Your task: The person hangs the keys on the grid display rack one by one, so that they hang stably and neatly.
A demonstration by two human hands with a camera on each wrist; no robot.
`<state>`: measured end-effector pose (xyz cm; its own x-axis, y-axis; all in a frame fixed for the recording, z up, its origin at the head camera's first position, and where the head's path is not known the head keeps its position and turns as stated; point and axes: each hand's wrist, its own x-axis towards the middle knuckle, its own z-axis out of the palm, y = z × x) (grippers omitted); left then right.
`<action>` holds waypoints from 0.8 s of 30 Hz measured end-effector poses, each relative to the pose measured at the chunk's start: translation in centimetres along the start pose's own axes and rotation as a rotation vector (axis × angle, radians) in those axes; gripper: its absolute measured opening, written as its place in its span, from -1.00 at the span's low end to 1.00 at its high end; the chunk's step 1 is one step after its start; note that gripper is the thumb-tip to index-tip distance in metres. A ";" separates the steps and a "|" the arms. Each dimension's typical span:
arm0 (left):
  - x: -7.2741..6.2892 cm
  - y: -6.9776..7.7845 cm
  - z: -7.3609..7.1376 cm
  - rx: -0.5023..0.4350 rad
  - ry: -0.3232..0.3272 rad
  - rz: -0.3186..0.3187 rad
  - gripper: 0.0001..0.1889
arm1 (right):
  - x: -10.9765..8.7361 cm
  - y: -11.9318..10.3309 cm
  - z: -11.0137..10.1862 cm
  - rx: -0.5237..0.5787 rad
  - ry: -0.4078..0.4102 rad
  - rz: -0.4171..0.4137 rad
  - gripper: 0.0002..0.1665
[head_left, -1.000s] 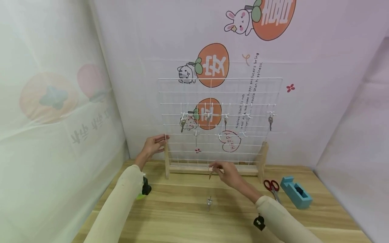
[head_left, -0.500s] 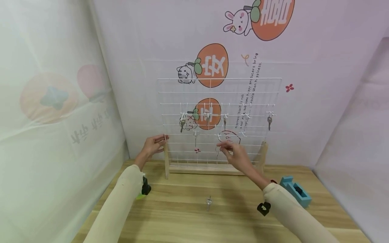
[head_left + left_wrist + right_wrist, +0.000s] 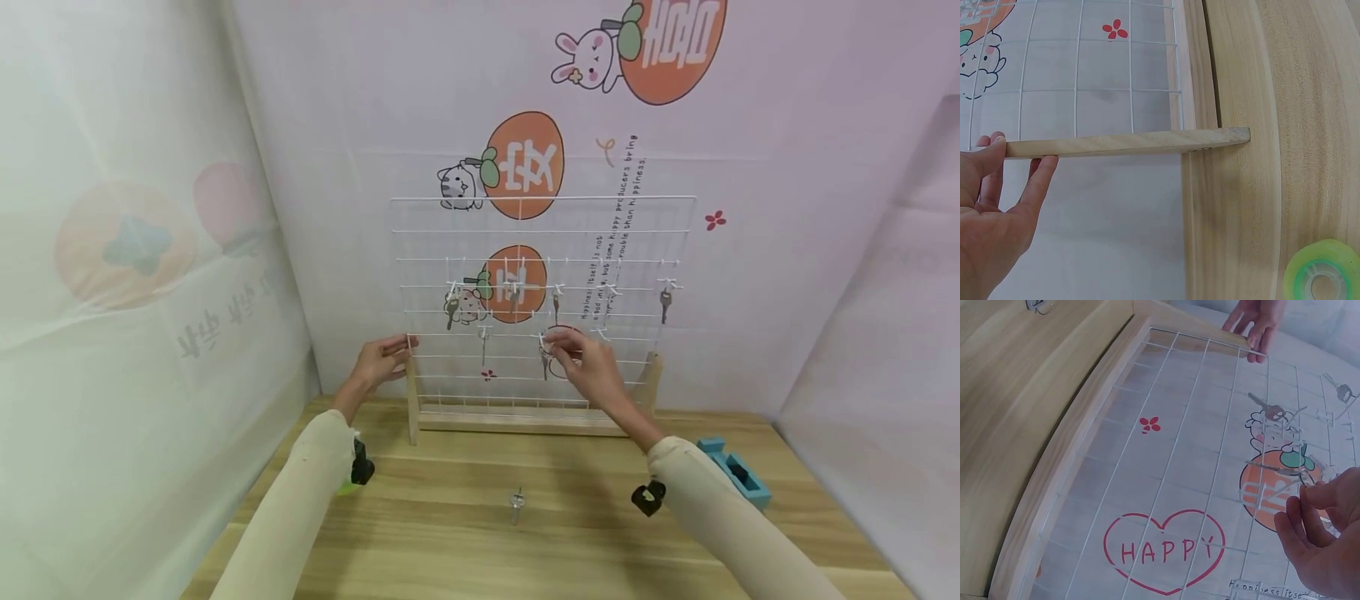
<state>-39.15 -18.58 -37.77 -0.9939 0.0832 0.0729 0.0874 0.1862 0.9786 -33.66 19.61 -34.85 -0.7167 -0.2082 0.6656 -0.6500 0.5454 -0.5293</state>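
Observation:
A white wire grid rack [image 3: 525, 422] on a wooden base stands at the back of the table. My left hand [image 3: 379, 362] holds the upper end of its left wooden post [image 3: 1116, 144], thumb on one side and fingers on the other. My right hand [image 3: 591, 371] pinches the ring of a key [image 3: 545, 367] at a white hook in the lower hook row; the key hangs down. Whether the ring is over the hook cannot be told. Other keys hang from hooks, among them one at the left [image 3: 452, 312] and one at the right [image 3: 665, 306].
One key with a ring [image 3: 517, 503] lies on the wooden table [image 3: 435, 533] in front of the rack. A blue tape dispenser [image 3: 742, 479] stands at the right, partly behind my sleeve. A green tape roll [image 3: 1324, 275] lies at the left. White cloth walls surround the table.
My right hand has risen from the rack's base to the lower hook row, carrying the key. The right sleeve now covers the scissors. My left hand has stayed on the post.

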 end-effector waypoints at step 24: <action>0.1 -0.1 0.0 0.000 0.006 -0.002 -0.56 | -1.4 -0.1 -0.4 0.026 -0.031 0.016 -0.73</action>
<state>-39.27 -18.58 -37.90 -0.9944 0.0772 0.0724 0.0857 0.1867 0.9787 -32.47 20.13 -35.51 -0.7343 -0.2246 0.6406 -0.6444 0.5275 -0.5537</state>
